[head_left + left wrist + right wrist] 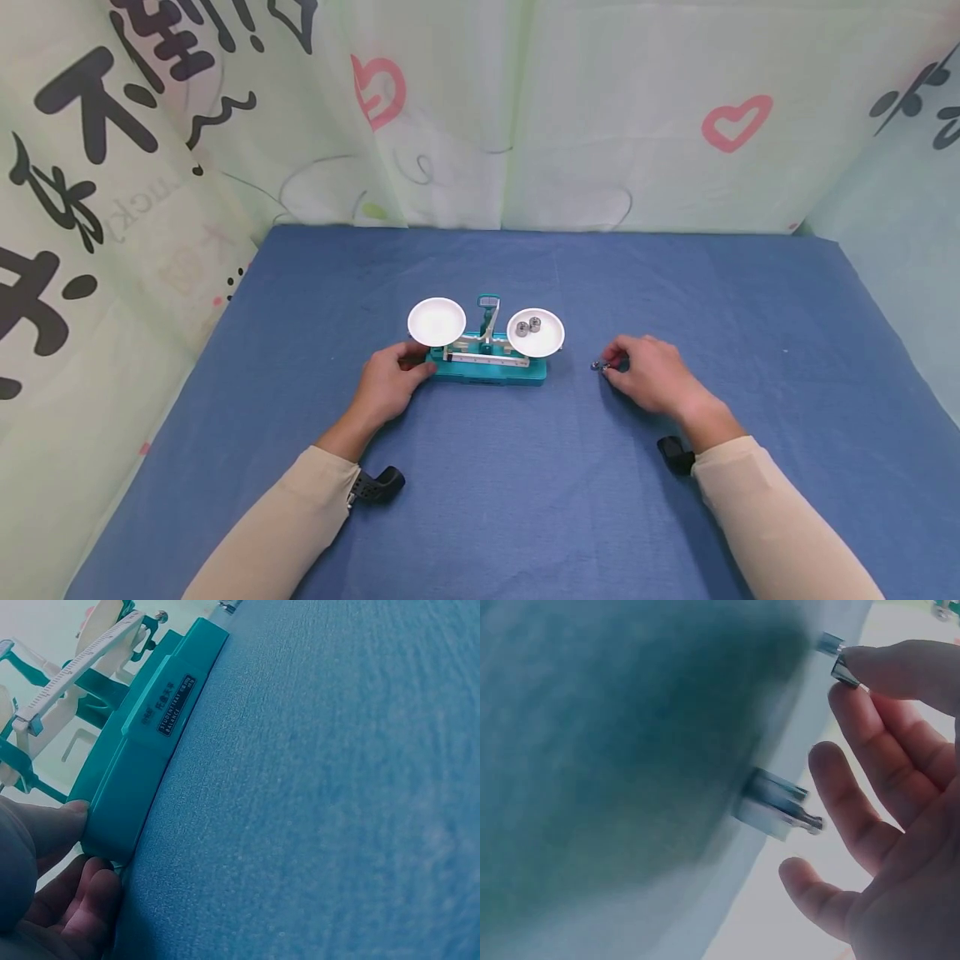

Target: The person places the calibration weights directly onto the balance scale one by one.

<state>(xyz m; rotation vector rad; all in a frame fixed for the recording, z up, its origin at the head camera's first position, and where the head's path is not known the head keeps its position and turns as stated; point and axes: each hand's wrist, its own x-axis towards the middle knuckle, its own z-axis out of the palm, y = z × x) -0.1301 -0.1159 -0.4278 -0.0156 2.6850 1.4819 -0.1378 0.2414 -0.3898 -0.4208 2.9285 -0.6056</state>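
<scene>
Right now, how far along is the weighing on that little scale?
Two metal weights already sit in the right pan. The left pan holds nothing. The left hand grips the end of the teal balance base, while the right hand pinches a small weight on the blue cloth, with another beside it. Those remain off the scale.

Large black brush characters run across the pale green backdrop [97, 208] past the left edge of the blue table — one of them reads "不" [93, 104], the rest are cut off or too distorted to make out. Fainter grey Latin letters, seemingly "Lucky" [142, 210], stand sideways on the same cloth. More black strokes [922, 100] show past the right edge, unreadable. In the left wrist view a small black label [176, 704] sits on the teal base of the balance [142, 757] — its white print is too small to read. The beam [75, 669] carries fine graduation marks, numbers illegible.
</scene>
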